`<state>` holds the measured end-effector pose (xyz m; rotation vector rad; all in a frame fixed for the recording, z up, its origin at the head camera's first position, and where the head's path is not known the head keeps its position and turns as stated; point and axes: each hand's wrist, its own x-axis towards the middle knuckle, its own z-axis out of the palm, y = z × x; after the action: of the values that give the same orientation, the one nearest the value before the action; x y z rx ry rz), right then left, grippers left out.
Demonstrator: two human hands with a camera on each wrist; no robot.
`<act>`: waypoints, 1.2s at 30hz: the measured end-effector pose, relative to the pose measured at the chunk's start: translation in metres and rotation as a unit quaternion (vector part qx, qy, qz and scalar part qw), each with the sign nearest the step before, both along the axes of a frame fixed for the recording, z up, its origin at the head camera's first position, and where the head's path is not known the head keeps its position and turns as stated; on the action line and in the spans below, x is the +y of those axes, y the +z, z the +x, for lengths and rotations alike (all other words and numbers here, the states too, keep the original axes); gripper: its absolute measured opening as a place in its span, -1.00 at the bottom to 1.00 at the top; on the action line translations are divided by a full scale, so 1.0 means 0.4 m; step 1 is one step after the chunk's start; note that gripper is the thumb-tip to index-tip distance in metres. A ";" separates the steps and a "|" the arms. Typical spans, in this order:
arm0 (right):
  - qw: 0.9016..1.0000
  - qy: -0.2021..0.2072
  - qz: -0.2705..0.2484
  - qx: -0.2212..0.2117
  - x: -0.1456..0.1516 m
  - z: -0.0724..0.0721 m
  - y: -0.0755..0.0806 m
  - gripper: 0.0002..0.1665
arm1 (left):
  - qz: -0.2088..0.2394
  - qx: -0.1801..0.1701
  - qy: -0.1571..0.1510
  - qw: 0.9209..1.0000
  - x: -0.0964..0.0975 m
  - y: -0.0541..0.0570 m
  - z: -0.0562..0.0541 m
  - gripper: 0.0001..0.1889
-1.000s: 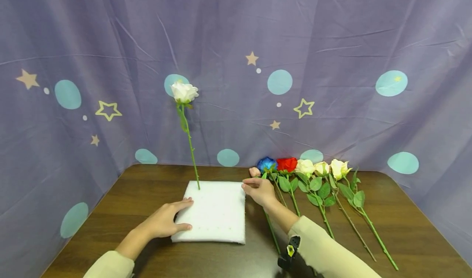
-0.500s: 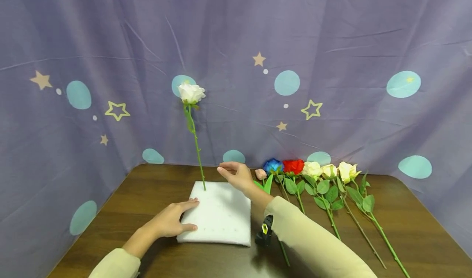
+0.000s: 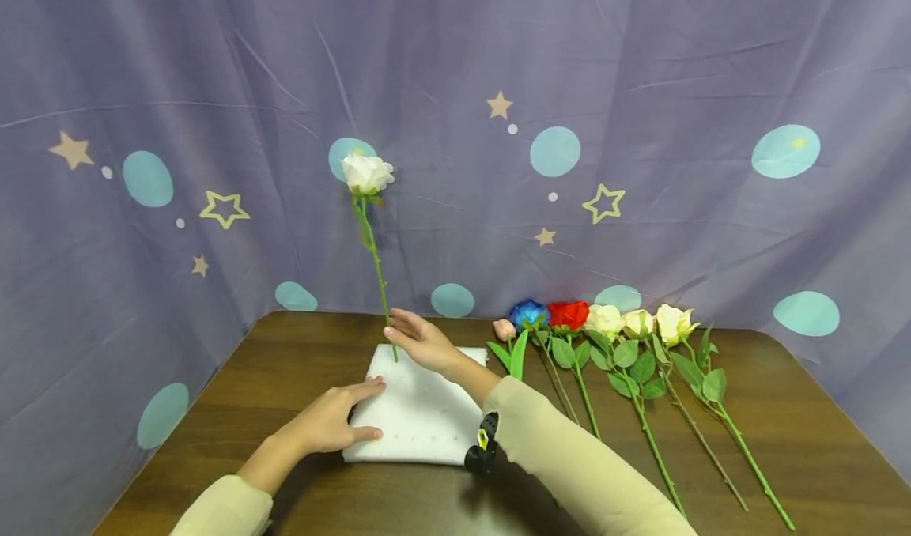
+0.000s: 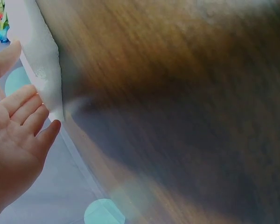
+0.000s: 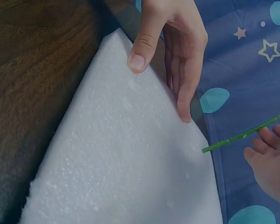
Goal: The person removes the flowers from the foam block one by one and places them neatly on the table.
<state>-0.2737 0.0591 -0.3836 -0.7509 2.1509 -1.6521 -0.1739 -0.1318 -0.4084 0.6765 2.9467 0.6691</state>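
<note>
A white rose (image 3: 367, 175) stands nearly upright, leaning slightly left, its stem's lower end in the back left part of a white foam block (image 3: 427, 417). My left hand (image 3: 329, 419) rests at the block's left edge, thumb and fingers spread; in the right wrist view its thumb (image 5: 138, 60) lies on the top. My right hand (image 3: 427, 346) is at the lower part of the rose stem (image 5: 245, 135), over the block's back. Its fingers are extended close to the stem, and whether they touch it is unclear. The left wrist view shows the left palm (image 4: 18, 135) beside the foam.
On the brown table (image 3: 228, 441), to the right, lie a pink bud (image 3: 504, 330), a blue rose (image 3: 529, 313), a red rose (image 3: 568, 315) and several cream roses (image 3: 674, 324), stems toward me. A purple curtain (image 3: 455, 62) hangs behind.
My right hand has moved left from the block's back right corner to the white rose's stem. My left hand stays at the block's left edge, and the view has shifted slightly.
</note>
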 end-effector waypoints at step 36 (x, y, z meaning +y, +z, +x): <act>0.982 -0.044 -0.087 0.163 0.015 0.063 0.036 -0.80 | 0.007 -0.019 -0.001 1.000 -0.005 -0.001 -0.007 -0.23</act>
<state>-0.2486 0.0653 -0.3694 -1.0558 2.3049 -1.8940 -0.1766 -0.1339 -0.4087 0.6602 2.9081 0.6949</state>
